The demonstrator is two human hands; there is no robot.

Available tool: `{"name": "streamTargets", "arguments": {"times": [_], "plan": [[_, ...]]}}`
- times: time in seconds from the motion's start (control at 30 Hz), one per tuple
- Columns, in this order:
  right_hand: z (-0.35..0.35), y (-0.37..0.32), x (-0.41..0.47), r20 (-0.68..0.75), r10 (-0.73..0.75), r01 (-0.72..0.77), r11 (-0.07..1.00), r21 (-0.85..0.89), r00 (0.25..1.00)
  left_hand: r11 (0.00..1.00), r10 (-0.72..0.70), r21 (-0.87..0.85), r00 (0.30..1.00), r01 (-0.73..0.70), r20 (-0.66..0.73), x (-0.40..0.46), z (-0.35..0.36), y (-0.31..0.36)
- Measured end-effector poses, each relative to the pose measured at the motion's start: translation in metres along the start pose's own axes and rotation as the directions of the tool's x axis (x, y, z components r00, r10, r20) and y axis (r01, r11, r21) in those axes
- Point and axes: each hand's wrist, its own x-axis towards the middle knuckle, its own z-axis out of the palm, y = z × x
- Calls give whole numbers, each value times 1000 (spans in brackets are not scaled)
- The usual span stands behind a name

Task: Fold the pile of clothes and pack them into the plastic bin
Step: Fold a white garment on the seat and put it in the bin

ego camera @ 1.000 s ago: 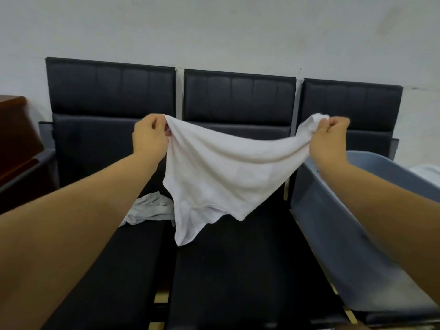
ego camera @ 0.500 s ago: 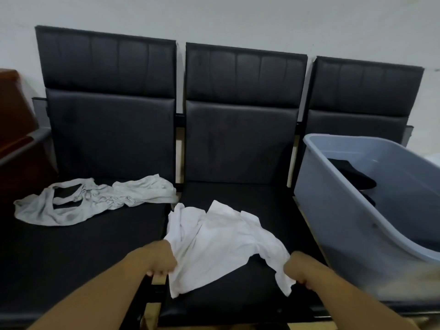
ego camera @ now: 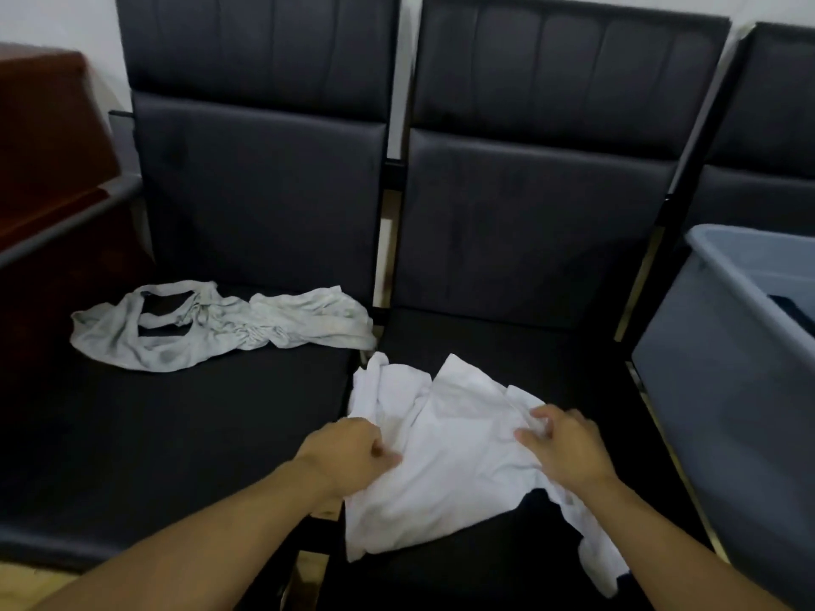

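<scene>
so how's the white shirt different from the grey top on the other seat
The white cotton shirt lies on the middle black seat, with the left hand and right hand gripping it; the crumpled grey tank top lies untouched on the left seat. The white one is brighter and spread broader; the grey one is bunched long. Both are still unfolded.

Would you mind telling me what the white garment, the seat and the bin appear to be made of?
White garment: soft thin fabric, likely cotton knit; it creases and drapes limply. Seat: black padded upholstery, probably faux leather; smooth with a dull sheen and stitched panels. Bin: grey-blue moulded plastic, matte, with a rigid rolled rim.
</scene>
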Motion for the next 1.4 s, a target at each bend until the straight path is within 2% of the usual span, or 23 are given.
{"name": "streamTargets", "arguments": {"times": [0.13,0.2,0.3,0.33,0.4,0.5,0.57,0.67,0.73,0.8,0.87,0.9,1.0,1.1,1.17,1.23,1.27,1.33,1.4], "plan": [[7,-16,3,132,-59,51,996,69,989,972,-97,-222,992,77,-78,24,-4,14],[9,-22,2,116,-129,126,991,34,985,969,-100,-237,986,67,-132,31,-1,29],[6,-34,-5,139,-252,229,960,159,958,964,-87,-265,962,15,-259,36,7,54],[4,-39,-11,161,-316,281,937,207,935,955,-84,-297,953,-7,-291,37,9,60],[3,-45,-25,266,-418,378,906,188,869,916,-108,-400,949,-21,-296,39,13,73],[3,-59,-54,530,-493,538,839,80,690,863,-164,-504,958,24,-235,43,16,81],[6,-64,-71,647,-465,562,824,67,605,895,-150,-445,965,40,-216,43,19,79],[8,-61,-83,702,-421,526,847,78,574,954,-120,-292,979,68,-166,41,25,72],[2,-57,-78,631,-428,485,869,93,647,974,-108,-210,987,80,-122,41,29,68],[-7,-47,-66,453,-427,419,900,123,783,977,-88,-202,991,66,-102,42,30,67],[-16,-35,-54,297,-340,313,940,137,892,976,-67,-212,992,44,-106,43,28,67],[-19,-27,-49,269,-293,274,956,105,917,978,-54,-209,992,30,-112,43,26,67],[-17,-11,-43,309,-186,205,978,-28,933,975,-51,-223,988,18,-147,40,21,67],[-18,-4,-39,265,-137,143,990,-3,954,947,-90,-320,980,29,-178,37,20,63],[-27,0,-35,231,-114,98,992,80,966,906,-117,-424,968,12,-223,37,19,62],[-39,4,-32,181,-90,53,978,201,979,819,-187,-574,944,-2,-271,38,14,63],[-44,6,-31,152,-70,29,966,256,986,742,-239,-670,934,-2,-267,38,11,64],[-51,10,-28,95,-18,-16,937,348,995,561,-321,-828,925,11,-205,37,4,68],[-54,14,-26,38,18,-31,926,376,999,398,-346,-917,929,19,-130,38,0,69]]}}
